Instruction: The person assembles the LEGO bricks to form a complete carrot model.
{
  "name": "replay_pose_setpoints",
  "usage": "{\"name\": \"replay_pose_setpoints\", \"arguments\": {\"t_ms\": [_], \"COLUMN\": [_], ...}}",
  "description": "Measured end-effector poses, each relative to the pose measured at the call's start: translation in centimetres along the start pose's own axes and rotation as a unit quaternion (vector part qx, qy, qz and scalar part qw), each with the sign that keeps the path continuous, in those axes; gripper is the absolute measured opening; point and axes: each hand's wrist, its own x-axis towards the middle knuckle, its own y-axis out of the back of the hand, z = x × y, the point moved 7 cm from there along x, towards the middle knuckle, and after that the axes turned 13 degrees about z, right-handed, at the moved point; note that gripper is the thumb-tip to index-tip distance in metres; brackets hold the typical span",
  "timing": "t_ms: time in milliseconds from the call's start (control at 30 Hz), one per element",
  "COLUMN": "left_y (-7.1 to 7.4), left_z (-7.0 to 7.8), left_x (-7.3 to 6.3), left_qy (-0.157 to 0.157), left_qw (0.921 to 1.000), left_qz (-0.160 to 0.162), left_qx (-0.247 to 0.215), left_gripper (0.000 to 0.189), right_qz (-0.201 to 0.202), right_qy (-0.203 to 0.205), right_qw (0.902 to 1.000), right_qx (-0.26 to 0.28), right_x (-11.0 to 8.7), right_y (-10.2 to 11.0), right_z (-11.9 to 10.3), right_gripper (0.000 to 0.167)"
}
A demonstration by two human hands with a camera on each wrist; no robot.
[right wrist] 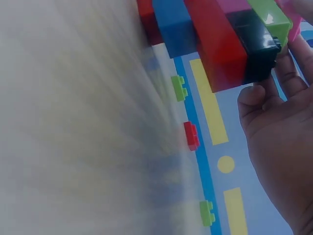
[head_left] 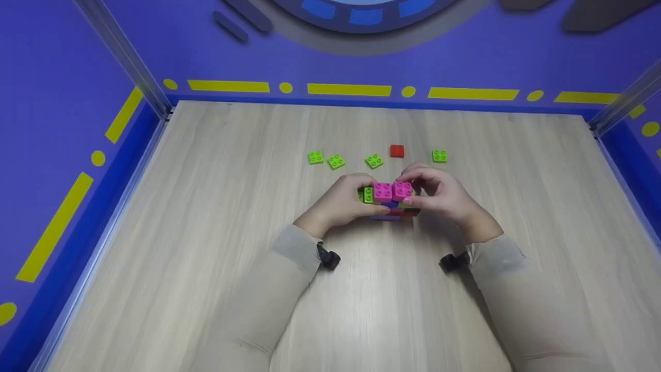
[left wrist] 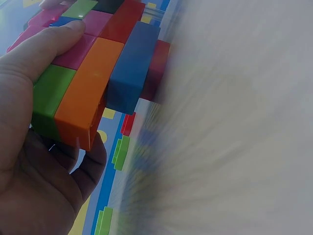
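Observation:
A stacked build of toy building bricks stands between the hands, two pink bricks side by side on top. My left hand [head_left: 345, 202] grips its left side, the thumb lying across the near face in the left wrist view. There an orange brick [left wrist: 89, 83] and a blue brick [left wrist: 134, 68] show in the lower layers. My right hand [head_left: 445, 195] pinches the right pink brick [head_left: 402, 190], which looks slightly tilted beside the left pink brick [head_left: 382, 191]. In the right wrist view, a red brick [right wrist: 220, 54] and a black brick [right wrist: 254, 49] stick out at this end.
Behind the build on the wooden table [head_left: 248, 217] lie several loose lime green bricks, one at the far left [head_left: 315, 157] and one at the right [head_left: 439, 156]. A red brick [head_left: 396, 151] lies among them. Blue panels [head_left: 361, 72] wall the table's back and sides.

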Motion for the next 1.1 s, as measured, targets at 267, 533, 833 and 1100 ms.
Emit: {"name": "replay_pose_setpoints", "arguments": {"t_ms": [267,533,833,1100], "left_y": [-0.1,0.0,-0.1,1.1], "left_z": [0.1,0.0,-0.6,-1.0], "left_x": [0.0,0.0,0.1,0.3], "left_qy": [-0.004,-0.008,-0.017,-0.061], "left_qw": [1.0,0.9999,0.9998,0.9951], "left_qz": [0.001,0.005,0.01,0.031], "left_qx": [-0.003,-0.009,-0.008,-0.072], "left_gripper": [0.035,0.035,0.042,0.111], "right_qz": [-0.001,0.005,0.01,0.02], "right_qy": [0.017,0.015,0.019,0.021], "right_qw": [0.9985,0.9983,0.9988,0.9984], "right_qx": [0.051,0.056,0.043,0.049], "right_x": [-0.2,-0.6,-0.9,-1.2], "right_y": [-0.7,-1.2,-1.5,-1.5], "right_z": [0.2,0.6,0.7,1.0], "right_gripper": [0.03,0.029,0.03,0.032]}}
